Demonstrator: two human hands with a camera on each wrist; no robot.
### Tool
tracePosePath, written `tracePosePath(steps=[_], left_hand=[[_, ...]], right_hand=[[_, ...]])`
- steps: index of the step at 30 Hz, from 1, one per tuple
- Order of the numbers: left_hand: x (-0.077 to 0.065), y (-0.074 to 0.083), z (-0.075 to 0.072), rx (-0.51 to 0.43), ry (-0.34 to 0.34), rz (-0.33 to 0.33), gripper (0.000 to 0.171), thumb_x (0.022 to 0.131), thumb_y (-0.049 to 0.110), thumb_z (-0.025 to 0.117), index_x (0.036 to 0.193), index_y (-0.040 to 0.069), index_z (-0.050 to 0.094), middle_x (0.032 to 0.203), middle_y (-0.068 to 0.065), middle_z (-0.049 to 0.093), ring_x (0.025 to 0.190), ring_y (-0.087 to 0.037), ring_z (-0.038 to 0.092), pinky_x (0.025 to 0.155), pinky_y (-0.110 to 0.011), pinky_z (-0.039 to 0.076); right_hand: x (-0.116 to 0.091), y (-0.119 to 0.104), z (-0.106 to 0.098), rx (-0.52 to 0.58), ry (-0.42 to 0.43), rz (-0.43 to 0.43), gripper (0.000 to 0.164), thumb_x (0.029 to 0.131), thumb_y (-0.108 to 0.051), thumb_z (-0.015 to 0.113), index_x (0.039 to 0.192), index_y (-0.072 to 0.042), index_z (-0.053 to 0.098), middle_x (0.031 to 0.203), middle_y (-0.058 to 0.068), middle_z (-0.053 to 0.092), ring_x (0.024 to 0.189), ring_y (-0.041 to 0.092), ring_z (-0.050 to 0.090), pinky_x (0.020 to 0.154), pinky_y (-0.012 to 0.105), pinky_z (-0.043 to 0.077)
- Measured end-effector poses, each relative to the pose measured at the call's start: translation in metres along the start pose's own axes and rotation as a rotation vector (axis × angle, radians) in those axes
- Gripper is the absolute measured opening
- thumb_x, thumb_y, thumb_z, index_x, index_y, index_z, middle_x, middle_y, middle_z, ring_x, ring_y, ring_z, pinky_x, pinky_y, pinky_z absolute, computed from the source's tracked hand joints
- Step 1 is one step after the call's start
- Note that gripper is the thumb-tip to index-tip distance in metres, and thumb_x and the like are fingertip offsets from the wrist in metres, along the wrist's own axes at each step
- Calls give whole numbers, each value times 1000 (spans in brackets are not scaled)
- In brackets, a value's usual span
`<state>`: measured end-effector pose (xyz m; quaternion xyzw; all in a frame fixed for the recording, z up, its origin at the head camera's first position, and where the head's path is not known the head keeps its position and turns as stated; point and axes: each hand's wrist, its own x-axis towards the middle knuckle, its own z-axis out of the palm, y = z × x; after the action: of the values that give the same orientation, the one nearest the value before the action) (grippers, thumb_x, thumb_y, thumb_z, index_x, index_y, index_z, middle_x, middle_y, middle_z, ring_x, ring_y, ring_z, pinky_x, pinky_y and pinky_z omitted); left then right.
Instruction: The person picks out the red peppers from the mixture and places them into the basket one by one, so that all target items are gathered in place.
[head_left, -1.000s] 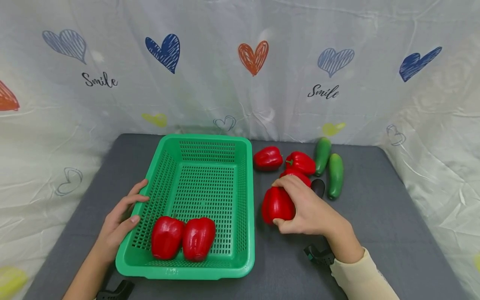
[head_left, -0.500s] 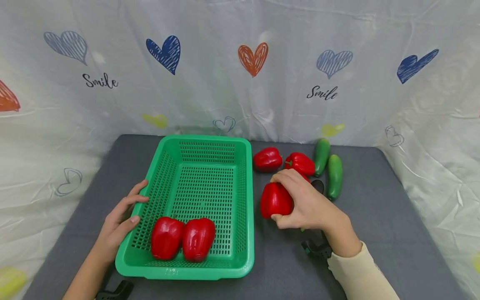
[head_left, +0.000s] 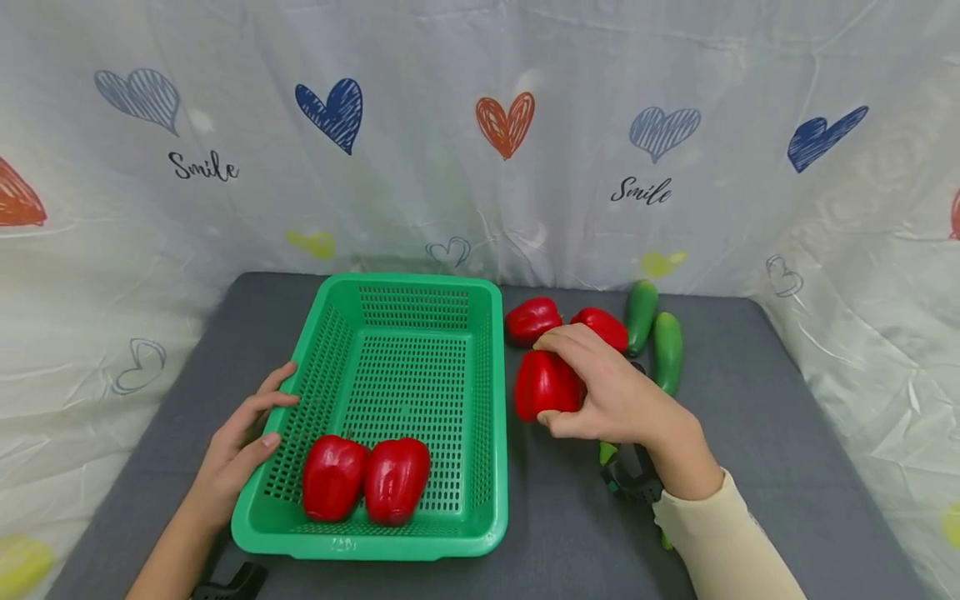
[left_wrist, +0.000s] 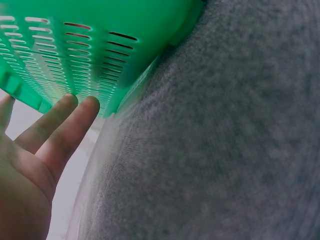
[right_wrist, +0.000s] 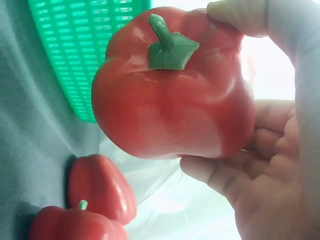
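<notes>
My right hand point(head_left: 618, 396) grips a red bell pepper point(head_left: 547, 386) between thumb and fingers, just right of the basket. In the right wrist view the bell pepper point(right_wrist: 172, 100) has a green stem and hangs above the table. My left hand point(head_left: 240, 446) rests at the left rim of the green basket point(head_left: 495, 417). The left wrist view shows its straight fingers point(left_wrist: 70, 135) against the slotted outer wall. Inside the basket, near its front, lie two bell peppers, a left one point(head_left: 334, 477) and a right one point(head_left: 397, 481).
Behind my right hand lie two more red bell peppers, one by the basket point(head_left: 532, 321) and one partly hidden point(head_left: 602, 327). Two green cucumbers point(head_left: 641, 317) point(head_left: 667, 352) lie to their right. A green item point(head_left: 607, 452) shows partly under my right wrist. A dark object is mostly covered.
My right hand has lifted the bell pepper and moved it slightly up and away, toward the back. A green item under the wrist has come into view. The left hand stays put.
</notes>
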<state>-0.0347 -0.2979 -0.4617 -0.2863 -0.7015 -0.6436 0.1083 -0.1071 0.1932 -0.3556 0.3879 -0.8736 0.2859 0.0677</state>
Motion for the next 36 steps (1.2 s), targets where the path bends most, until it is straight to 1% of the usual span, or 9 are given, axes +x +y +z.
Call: tracePosePath(steps=[6,11,16,22,28,36], left_hand=[[0,-1,0,0,-2,6,46,95,-22,40,139,-18,51,173,-28,31,164,-30,24,121,-25,29],[0,-1,0,4,1,3,46,95,-22,40,139,-18,52,173,-28,32,163,-30,25,121,-25,30],[0,0,0,6,2,4,45,95,-22,40,138,-18,52,173,-27,32,163,-30,26,121,-25,30],[0,-1,0,4,-1,10,46,94,-22,40,139,-19,51,173,-28,31,163,-30,25,121,-25,30],[0,-1,-1,11,0,3,46,95,-22,41,139,-18,52,173,-28,31,164,-30,25,121,-25,29],[0,1,0,18,3,-4,46,95,-21,41,139,-17,52,173,-27,32,163,-30,25,120,-25,29]], right_hand=[[6,-3,-4,32,2,2,78,75,-34,90,144,-15,60,142,-2,62,131,19,55,87,45,62],[13,-7,-4,39,-1,0,77,77,-37,89,146,-17,60,143,-3,62,131,18,55,88,45,62],[18,-10,-4,44,4,-3,78,79,-37,90,148,-17,60,146,-2,61,133,19,54,89,46,62],[25,-14,-3,59,17,-15,78,78,-37,90,147,-17,60,145,-4,61,133,17,53,90,44,61],[32,-16,0,84,25,-38,74,78,-35,90,144,-17,61,143,-4,60,133,15,52,90,42,61],[40,-20,5,129,23,-18,70,80,-35,89,142,-16,63,143,-3,57,127,14,55,89,39,62]])
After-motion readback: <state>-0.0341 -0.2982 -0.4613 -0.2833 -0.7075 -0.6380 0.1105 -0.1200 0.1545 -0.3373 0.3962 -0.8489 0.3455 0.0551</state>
